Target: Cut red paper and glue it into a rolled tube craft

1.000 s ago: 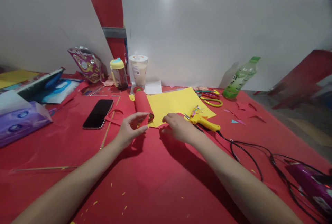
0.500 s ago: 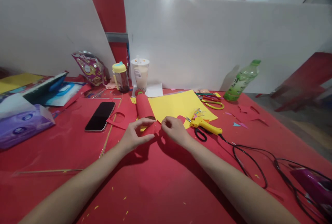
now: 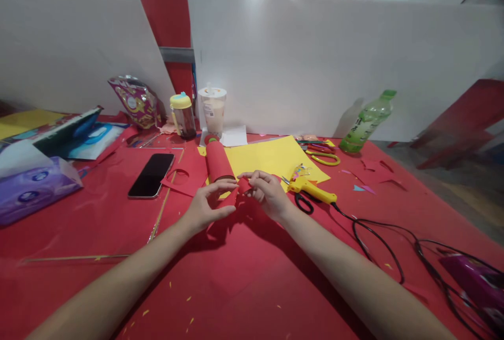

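Note:
My left hand (image 3: 205,204) curves around a small red paper piece (image 3: 228,200), its thumb below and fingers above. Close beside it, my right hand (image 3: 269,193) pinches a curled bit of red paper (image 3: 244,184) between thumb and fingers. Whether the two red pieces are joined I cannot tell. Just behind my left fingers lies a red paper tube (image 3: 219,160), its near end showing a brown inside. A yellow paper sheet (image 3: 263,159) spreads out behind both hands. To the right of my right hand rests a yellow glue gun (image 3: 313,191) with a black cord, beside black-handled scissors (image 3: 304,203).
A phone (image 3: 151,176) and a purple tissue pack (image 3: 39,185) lie leftward. Along the white board (image 3: 315,67) stand a snack bag (image 3: 136,101), a yellow-lidded bottle (image 3: 183,115), a drink cup (image 3: 213,112) and a green bottle (image 3: 367,122). Yellow-handled scissors (image 3: 325,158) lie behind the glue gun.
My right hand has turned and its fingers have extended toward my left, bringing the curled red paper into view. My left hand has barely moved.

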`<control>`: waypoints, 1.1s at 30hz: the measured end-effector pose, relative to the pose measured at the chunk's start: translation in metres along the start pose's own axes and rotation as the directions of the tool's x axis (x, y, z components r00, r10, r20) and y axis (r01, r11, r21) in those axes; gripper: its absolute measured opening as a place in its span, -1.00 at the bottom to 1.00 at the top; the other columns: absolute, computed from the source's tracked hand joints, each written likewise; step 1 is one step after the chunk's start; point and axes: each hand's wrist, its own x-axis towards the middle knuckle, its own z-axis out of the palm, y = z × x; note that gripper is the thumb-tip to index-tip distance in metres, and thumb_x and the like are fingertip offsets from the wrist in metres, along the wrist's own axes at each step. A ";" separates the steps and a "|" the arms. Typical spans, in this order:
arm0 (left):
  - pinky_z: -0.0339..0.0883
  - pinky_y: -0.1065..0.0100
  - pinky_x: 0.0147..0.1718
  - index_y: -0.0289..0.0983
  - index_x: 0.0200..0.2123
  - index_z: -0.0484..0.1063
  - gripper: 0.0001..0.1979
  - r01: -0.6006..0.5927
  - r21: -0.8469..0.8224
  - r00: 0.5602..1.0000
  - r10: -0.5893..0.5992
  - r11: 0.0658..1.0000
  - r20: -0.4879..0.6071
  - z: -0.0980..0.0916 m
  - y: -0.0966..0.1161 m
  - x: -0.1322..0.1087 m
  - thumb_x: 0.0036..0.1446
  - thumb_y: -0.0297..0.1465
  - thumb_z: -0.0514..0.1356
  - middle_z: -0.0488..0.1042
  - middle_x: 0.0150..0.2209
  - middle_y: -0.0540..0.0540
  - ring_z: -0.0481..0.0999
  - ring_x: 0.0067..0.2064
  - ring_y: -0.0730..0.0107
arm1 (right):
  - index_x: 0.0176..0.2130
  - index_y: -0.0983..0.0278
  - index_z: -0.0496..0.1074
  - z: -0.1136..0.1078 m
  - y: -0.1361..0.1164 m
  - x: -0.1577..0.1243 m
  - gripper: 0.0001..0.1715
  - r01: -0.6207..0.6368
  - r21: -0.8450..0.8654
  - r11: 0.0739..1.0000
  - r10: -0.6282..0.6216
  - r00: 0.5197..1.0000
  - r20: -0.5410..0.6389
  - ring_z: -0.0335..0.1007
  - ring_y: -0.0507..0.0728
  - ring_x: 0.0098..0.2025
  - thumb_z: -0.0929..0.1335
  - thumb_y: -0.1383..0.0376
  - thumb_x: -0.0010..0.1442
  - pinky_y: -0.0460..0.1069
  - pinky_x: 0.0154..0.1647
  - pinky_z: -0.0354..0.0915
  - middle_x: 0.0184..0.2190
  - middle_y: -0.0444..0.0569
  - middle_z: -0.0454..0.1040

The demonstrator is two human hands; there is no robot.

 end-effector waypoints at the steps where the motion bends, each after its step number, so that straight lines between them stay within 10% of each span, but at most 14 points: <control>1: 0.20 0.20 0.00 -0.28 -0.28 0.47 -0.66 0.009 -0.013 1.000 -0.009 1.000 -0.002 0.000 0.000 0.000 -0.25 -0.43 0.33 0.46 -0.11 -0.20 0.38 -0.02 0.20 | -0.70 0.30 0.25 0.001 0.000 0.000 -0.80 -0.003 0.014 1.000 0.003 1.000 0.006 0.29 -0.06 -0.53 0.39 0.37 -0.24 -0.11 -0.51 0.20 -0.44 -0.13 0.45; 33: 0.28 0.18 -0.11 -0.28 -0.33 0.48 -0.64 0.119 -0.129 0.987 -0.131 0.985 -0.092 0.003 0.000 0.000 -0.31 -0.31 0.35 0.53 -0.23 -0.17 0.46 -0.14 0.16 | -0.50 0.24 0.31 -0.002 0.006 -0.004 -0.63 0.058 -0.010 0.998 -0.056 0.988 0.147 0.30 -0.03 -0.35 0.51 0.36 -0.33 -0.09 -0.29 0.21 -0.37 -0.19 0.39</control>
